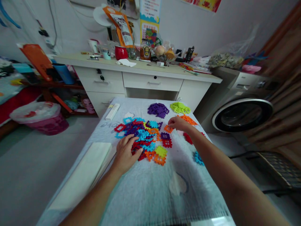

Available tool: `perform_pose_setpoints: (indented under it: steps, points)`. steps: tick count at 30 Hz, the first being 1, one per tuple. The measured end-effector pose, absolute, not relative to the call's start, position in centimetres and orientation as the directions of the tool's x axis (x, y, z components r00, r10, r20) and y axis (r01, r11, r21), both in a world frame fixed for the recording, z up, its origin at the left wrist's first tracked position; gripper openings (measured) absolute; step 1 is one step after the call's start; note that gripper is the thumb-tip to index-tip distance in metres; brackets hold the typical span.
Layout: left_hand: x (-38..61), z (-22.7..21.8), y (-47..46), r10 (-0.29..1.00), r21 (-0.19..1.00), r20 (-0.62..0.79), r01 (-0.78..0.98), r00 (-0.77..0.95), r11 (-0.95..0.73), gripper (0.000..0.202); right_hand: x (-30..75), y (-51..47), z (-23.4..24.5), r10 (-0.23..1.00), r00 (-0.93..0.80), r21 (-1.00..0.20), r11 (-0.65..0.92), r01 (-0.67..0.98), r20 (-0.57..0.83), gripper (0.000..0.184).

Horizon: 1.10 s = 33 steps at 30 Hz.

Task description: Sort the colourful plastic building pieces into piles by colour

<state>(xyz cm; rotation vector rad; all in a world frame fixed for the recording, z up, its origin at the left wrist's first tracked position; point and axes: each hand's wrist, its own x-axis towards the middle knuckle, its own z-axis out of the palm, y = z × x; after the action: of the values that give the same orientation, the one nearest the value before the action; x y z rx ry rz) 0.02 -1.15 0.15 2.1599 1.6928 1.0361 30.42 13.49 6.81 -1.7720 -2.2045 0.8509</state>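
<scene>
A mixed pile of flat plastic interlocking tiles (143,135), in blue, red, purple and orange, lies on the cloth-covered table (150,188). My left hand (128,150) rests at the near left side of this pile, its fingers apart and touching the tiles. To the right of the pile, my right hand (178,123) is closed at the fingertips on an orange tile (168,129). Just beyond it are orange tiles (188,119), partly hidden by the hand. My right forearm partly covers red tiles (187,137) and blue tiles (198,158).
Purple tiles (158,110) and lime-green tiles (180,107) form separate heaps at the far end. A white box (113,112) and a folded white sheet (87,171) lie on the left. Behind stands a cluttered desk (152,80), with a washing machine (242,110) at right.
</scene>
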Motion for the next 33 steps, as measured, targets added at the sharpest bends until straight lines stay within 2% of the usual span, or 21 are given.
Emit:
perform_pose_setpoints:
  steps: [2, 4, 6, 8, 14, 19, 21, 25, 29, 33]
  points:
    - [0.0, 0.2, -1.1, 0.916, 0.559, 0.393, 0.769, 0.083, -0.31, 0.042, 30.3, 12.3, 6.7, 0.936, -0.305, -0.338, 0.233, 0.912, -0.176, 0.008]
    - [-0.1, 0.2, -1.1, 0.918, 0.565, 0.389, 0.769, 0.073, -0.3, 0.043, 30.1, 11.6, 6.3, 0.948, -0.286, -0.203, 0.256, 0.945, -0.139, 0.019]
    - [-0.2, 0.3, -1.1, 0.919, 0.571, 0.388, 0.765, 0.069, -0.298, 0.043, 29.9, 11.2, 5.8, 0.964, -0.236, -0.145, 0.217, 0.965, -0.126, 0.03]
    - [-0.3, 0.4, -1.0, 0.917, 0.581, 0.394, 0.756, 0.065, -0.303, 0.041, 29.7, 11.2, 5.2, 0.975, -0.188, -0.138, 0.171, 0.976, -0.122, 0.035]
    - [-0.7, 0.6, -0.7, 0.911, 0.599, 0.411, 0.743, 0.035, -0.299, 0.036, 30.0, 11.1, 4.6, 0.992, -0.102, -0.291, 0.075, 0.954, -0.078, 0.035]
    - [-0.7, 0.2, -0.5, 0.911, 0.585, 0.41, 0.754, 0.044, -0.299, 0.038, 31.9, 11.0, 4.9, 0.994, -0.099, -0.504, 0.068, 0.861, -0.037, 0.003]
    - [-0.7, 0.1, -0.5, 0.913, 0.581, 0.404, 0.758, 0.048, -0.297, 0.039, 33.2, 11.4, 5.2, 0.997, -0.069, -0.608, 0.038, 0.793, -0.029, 0.008]
    - [-0.7, 0.1, -0.4, 0.918, 0.579, 0.393, 0.763, 0.045, -0.286, 0.041, 36.0, 13.0, 6.1, 0.99, 0.144, -0.73, -0.101, 0.676, -0.003, 0.008]
    - [-0.8, 0.1, -0.4, 0.918, 0.58, 0.394, 0.765, 0.039, -0.281, 0.041, 37.6, 14.5, 6.2, 0.919, 0.393, -0.801, -0.268, 0.535, -0.045, 0.005]
    - [-0.8, 0.3, -0.5, 0.918, 0.582, 0.396, 0.763, 0.036, -0.281, 0.04, 38.3, 15.3, 5.3, 0.88, 0.472, -0.825, -0.306, 0.475, -0.055, 0.006]
